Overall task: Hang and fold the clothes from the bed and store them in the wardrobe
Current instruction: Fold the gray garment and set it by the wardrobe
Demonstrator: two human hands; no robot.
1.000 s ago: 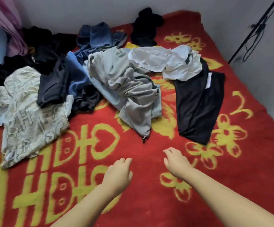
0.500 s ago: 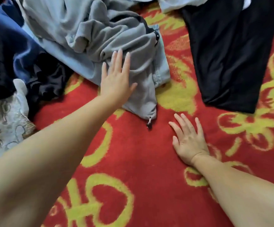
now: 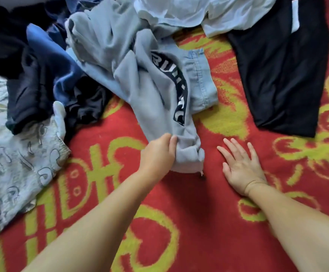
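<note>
On the bed, left hand (image 3: 158, 154) grips the grey garment's (image 3: 151, 95) near end

The lower end of a grey garment (image 3: 151, 99), marked with a dark printed band, is being gripped by the left hand (image 3: 157, 154), fingers curled into the cloth. The right hand (image 3: 240, 165) is being pressed flat, fingers spread, on the red and yellow blanket (image 3: 199, 222) just beside it. Light denim (image 3: 201, 79) is being partly covered by the grey garment; a black garment (image 3: 281, 71) is lying to the right, a patterned pale garment (image 3: 18, 150) to the left
</note>
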